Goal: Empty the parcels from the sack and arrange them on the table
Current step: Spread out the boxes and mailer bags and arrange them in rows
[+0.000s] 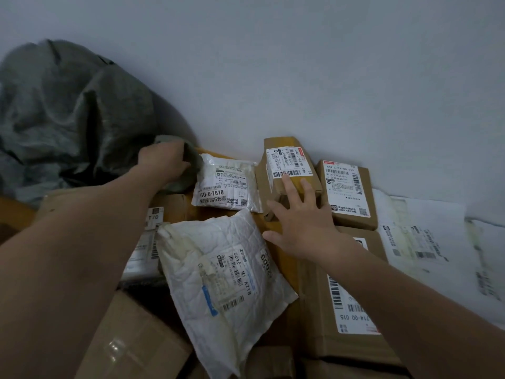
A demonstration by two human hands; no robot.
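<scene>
- Sack [68, 113]: grey-green fabric, slumped against the wall [300, 64] at the far left of the table [285, 269]; its mouth is hidden, so it cannot be told whether parcels remain inside
- Left hand [164, 162]: fingers curled round a fold at the sack's edge, gripping it
- Right hand [303, 228]: fingers straight and spread wide, holding nothing; the index fingertip [286, 181] rests on the small brown box [289, 165]
- Small brown box: tilted, leaning at the wall, between the glossy white mailer [226, 184] and the labelled brown box [349, 195]
- Crumpled white mailer [224, 269]: lies askew near the middle, label up, overlapping other parcels at its left edge
- Long brown box [349, 296]: label up, partly under the right forearm
- Flat white mailers [426, 242]: far right, along the wall
- Step in hand, as judged: arranging; many parcels are already out, and the right hand is settling the small box into the back row
- Next move calls for: pressing the tilted box down flat and square with its neighbours, then straightening the askew mailer; the sack, already in hand, wants lifting or shaking to confirm it is spent
</scene>
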